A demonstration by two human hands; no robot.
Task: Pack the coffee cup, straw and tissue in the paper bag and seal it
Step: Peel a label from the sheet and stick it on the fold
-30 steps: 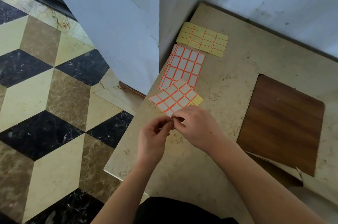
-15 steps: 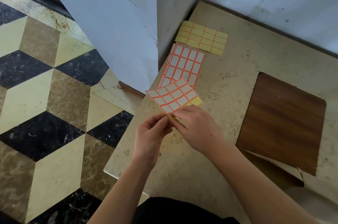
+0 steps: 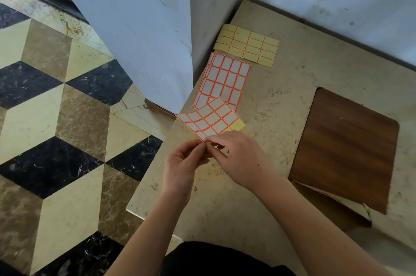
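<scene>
A sheet of white stickers with orange borders is held a little above the marble table, near its left edge. My left hand pinches the sheet's near corner from the left. My right hand pinches at the same corner, where a yellow backing shows. A brown paper bag lies at the lower right, partly under a wooden board. Cup, straw and tissue are not in view.
A stack of white-and-orange sticker sheets and a yellow sheet lie near the wall corner. The wooden board is at right. The marble table ends at left over a patterned floor. Walls close in behind.
The sticker sheet has been lifted slightly and tilted leftward between both hands. Both hands stay pinched at its near corner, with the yellow backing now showing more there.
</scene>
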